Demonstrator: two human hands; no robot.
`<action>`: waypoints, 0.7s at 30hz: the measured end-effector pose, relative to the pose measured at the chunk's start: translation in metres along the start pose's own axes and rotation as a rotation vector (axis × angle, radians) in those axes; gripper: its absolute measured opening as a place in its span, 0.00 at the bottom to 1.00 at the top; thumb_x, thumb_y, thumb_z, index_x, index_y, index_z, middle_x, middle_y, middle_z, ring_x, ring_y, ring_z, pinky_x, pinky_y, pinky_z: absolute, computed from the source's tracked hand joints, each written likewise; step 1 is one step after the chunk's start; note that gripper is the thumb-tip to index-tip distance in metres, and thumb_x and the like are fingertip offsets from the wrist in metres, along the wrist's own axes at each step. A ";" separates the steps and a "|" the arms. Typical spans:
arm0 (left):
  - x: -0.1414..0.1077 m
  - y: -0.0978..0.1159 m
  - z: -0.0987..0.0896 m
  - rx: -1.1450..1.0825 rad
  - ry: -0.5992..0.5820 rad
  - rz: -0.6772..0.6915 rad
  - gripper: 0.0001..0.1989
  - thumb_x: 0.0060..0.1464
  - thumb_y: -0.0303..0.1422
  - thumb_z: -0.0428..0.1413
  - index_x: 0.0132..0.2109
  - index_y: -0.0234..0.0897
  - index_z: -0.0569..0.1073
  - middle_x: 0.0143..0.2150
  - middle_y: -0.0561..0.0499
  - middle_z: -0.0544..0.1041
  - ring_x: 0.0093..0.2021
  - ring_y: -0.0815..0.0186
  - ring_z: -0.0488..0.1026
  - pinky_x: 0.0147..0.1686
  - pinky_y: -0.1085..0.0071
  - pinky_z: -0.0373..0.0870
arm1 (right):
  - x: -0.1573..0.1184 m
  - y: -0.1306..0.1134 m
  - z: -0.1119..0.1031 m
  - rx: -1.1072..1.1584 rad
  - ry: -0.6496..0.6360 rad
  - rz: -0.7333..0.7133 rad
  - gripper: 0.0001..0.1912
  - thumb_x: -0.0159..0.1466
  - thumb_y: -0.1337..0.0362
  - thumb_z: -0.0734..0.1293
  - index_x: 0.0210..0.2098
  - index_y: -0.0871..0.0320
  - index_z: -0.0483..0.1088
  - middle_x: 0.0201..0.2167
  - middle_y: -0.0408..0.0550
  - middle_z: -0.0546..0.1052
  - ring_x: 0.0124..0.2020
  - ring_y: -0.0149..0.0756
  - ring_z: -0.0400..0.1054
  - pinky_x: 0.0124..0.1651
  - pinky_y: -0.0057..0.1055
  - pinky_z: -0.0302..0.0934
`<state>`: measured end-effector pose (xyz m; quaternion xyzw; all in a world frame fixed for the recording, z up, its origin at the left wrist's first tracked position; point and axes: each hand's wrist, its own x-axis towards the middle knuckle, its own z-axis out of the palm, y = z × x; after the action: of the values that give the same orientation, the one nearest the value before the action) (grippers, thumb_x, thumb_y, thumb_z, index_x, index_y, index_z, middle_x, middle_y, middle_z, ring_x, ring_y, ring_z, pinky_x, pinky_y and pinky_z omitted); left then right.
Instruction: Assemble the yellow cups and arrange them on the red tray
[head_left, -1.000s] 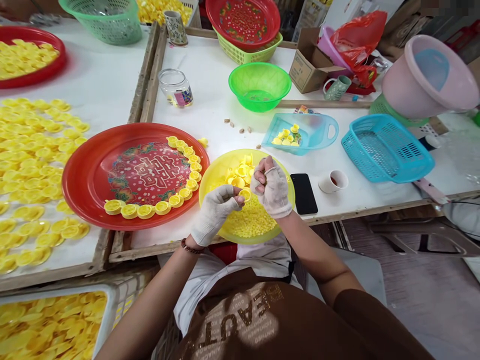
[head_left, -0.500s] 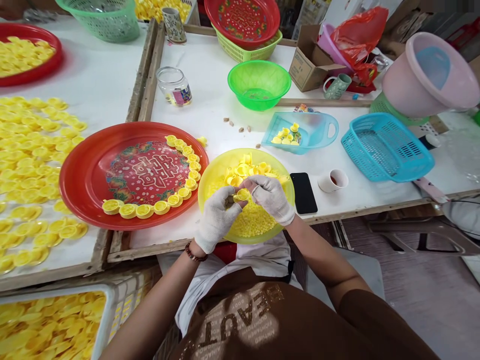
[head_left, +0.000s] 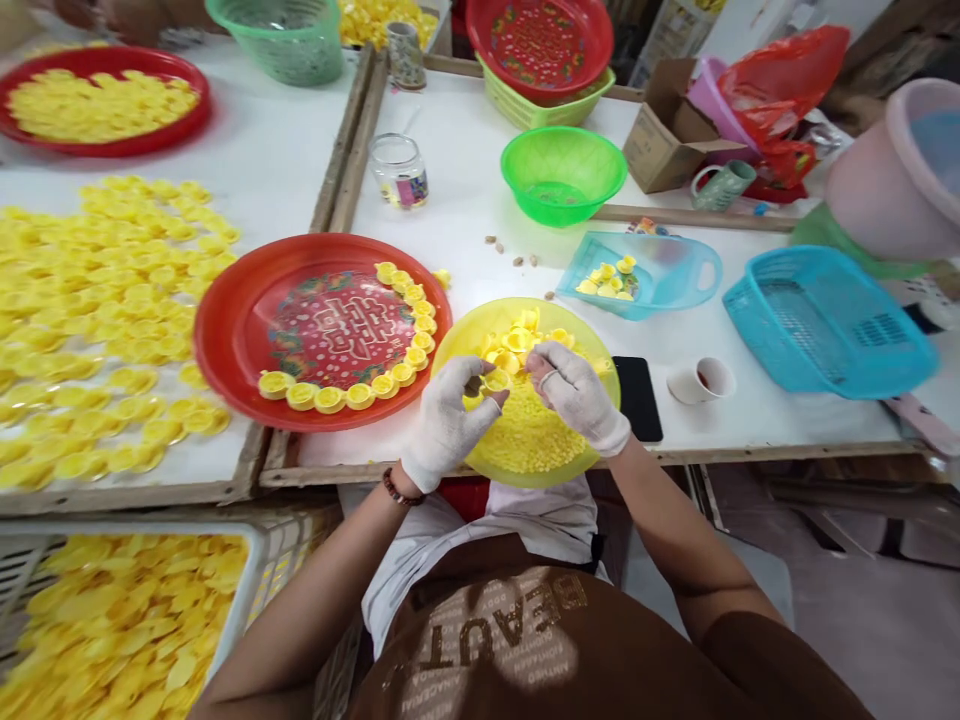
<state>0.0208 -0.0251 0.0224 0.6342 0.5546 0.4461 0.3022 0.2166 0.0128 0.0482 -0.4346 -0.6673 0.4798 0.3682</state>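
Observation:
My left hand (head_left: 451, 415), in a white glove with bare fingertips, pinches a small round yellow plastic piece (head_left: 496, 380) above the yellow bowl (head_left: 480, 325). A short gap to its right, my right hand (head_left: 577, 392) has thumb and fingers pressed together; whatever lies between them is too small to make out. Cup-like yellow pieces (head_left: 517, 340) fill the back of the bowl, and tiny yellow pellets (head_left: 536, 435) fill its front. On the left, a red tray (head_left: 236, 330) carries a curved row of round yellow pieces (head_left: 330, 399) along its right and front rim.
A black phone (head_left: 637, 400) and a white cup (head_left: 701, 381) stand right of the bowl. Beyond are a blue scoop (head_left: 667, 270), a green bowl (head_left: 562, 175) and a blue basket (head_left: 825, 320). Many yellow pieces (head_left: 127, 290) cover the left table; a crate (head_left: 259, 560) stands below.
My hands have moved apart, the right one drawing away from the round piece that stays in my left. The whole view has shifted, so the table things appear further right.

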 end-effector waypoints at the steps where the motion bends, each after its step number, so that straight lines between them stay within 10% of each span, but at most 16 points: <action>1: 0.004 -0.003 -0.014 0.053 0.041 0.009 0.16 0.57 0.37 0.61 0.50 0.36 0.75 0.46 0.45 0.79 0.38 0.64 0.75 0.44 0.65 0.75 | -0.001 0.003 -0.002 -0.113 -0.016 -0.030 0.13 0.72 0.54 0.62 0.35 0.54 0.67 0.26 0.40 0.65 0.26 0.31 0.59 0.31 0.30 0.55; 11: 0.032 -0.092 -0.202 0.772 0.224 -0.202 0.16 0.54 0.34 0.57 0.48 0.32 0.76 0.41 0.52 0.80 0.51 0.56 0.76 0.60 0.57 0.63 | -0.013 0.040 -0.006 -0.714 -0.125 -0.275 0.11 0.73 0.61 0.59 0.39 0.56 0.71 0.34 0.50 0.78 0.35 0.40 0.71 0.38 0.35 0.60; 17: 0.031 -0.141 -0.252 0.988 -0.045 -0.292 0.14 0.50 0.39 0.57 0.43 0.36 0.75 0.26 0.55 0.73 0.44 0.52 0.77 0.61 0.41 0.57 | -0.011 0.030 0.003 -0.943 -0.273 -0.452 0.13 0.73 0.58 0.61 0.43 0.59 0.74 0.42 0.55 0.77 0.43 0.45 0.69 0.48 0.41 0.61; 21: 0.040 -0.133 -0.255 0.930 -0.090 -0.214 0.12 0.45 0.39 0.58 0.40 0.45 0.74 0.27 0.50 0.74 0.48 0.42 0.76 0.58 0.34 0.58 | -0.016 0.031 0.015 -1.074 -0.348 -0.448 0.19 0.71 0.50 0.64 0.45 0.61 0.73 0.42 0.57 0.76 0.43 0.48 0.67 0.46 0.43 0.59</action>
<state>-0.2672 0.0126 0.0218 0.6600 0.7440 0.0891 0.0541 0.2159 -0.0021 0.0130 -0.3237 -0.9419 0.0507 0.0747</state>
